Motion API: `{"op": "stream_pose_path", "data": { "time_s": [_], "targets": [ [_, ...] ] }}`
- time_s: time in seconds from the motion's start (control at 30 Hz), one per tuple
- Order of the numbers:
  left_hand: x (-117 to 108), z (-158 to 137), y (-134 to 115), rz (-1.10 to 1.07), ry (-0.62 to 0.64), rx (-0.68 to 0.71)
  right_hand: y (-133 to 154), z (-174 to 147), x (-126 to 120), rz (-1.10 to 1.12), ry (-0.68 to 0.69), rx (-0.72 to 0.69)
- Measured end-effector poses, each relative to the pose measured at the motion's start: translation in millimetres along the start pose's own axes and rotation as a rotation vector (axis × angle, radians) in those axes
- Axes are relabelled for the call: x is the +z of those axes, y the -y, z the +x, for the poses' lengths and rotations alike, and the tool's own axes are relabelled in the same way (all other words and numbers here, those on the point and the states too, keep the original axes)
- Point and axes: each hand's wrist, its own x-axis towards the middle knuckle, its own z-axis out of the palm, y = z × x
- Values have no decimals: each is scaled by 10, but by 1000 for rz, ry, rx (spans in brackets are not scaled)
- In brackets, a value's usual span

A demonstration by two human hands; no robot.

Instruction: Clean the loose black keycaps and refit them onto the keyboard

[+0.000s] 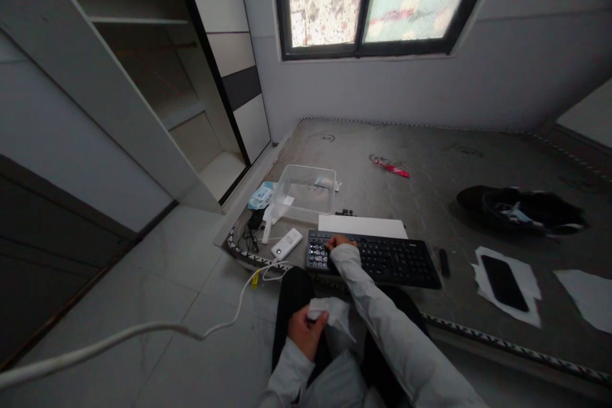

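Observation:
A black keyboard [394, 260] lies along the front edge of the mattress. My right hand [340, 241] rests on its left part, with the fingers curled in and pressed to the keys. Whether something small is between those fingers is hidden. Low over my lap, my left hand [306, 331] pinches a crumpled white tissue [337, 313] between thumb and fingers. Just behind the keyboard is a flat white strip-like object [363, 226].
Left of the keyboard are a white device [287, 243] by a white cable [239, 306], and a clear plastic bin [310, 210]. A phone [504, 282] lies on white paper at right, near a dark bag-like item [521, 210]. A red packet [392, 168] lies farther back.

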Motion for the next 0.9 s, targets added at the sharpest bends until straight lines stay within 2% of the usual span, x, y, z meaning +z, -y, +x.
{"op": "stream_pose_path", "data": {
  "time_s": [0.07, 0.13, 0.23, 0.33, 0.4, 0.47, 0.57, 0.7, 0.8, 0.9],
  "targets": [
    [-30, 6, 16, -18, -12, -5, -71, -145, 21, 95, -88, -38],
    [-47, 5, 35, -41, -13, -23, -179, -342, 65, 269, -120, -113],
    [-25, 6, 45, -72, 5, -82, -377, -702, 140, 534, -15, -223],
    [50, 34, 17, -132, 53, -123, -583, -1043, 197, 719, 210, -267],
    [112, 69, -15, -162, 96, -111, -715, -1211, 216, 742, 273, -238],
    [177, 107, -51, -158, 137, -79, -838, -1322, 212, 719, 232, -151],
    [281, 153, -108, -143, 202, -57, -988, -1407, 149, 712, 134, -56],
    [438, 199, -137, -188, 303, -84, -1107, -1432, -4, 685, 91, -24],
    [553, 248, -95, -180, 261, -124, -1167, -1355, -131, 636, 108, -69],
    [630, 309, -51, -191, 181, -180, -1253, -1119, -274, 603, 55, -125]
  ]
}}
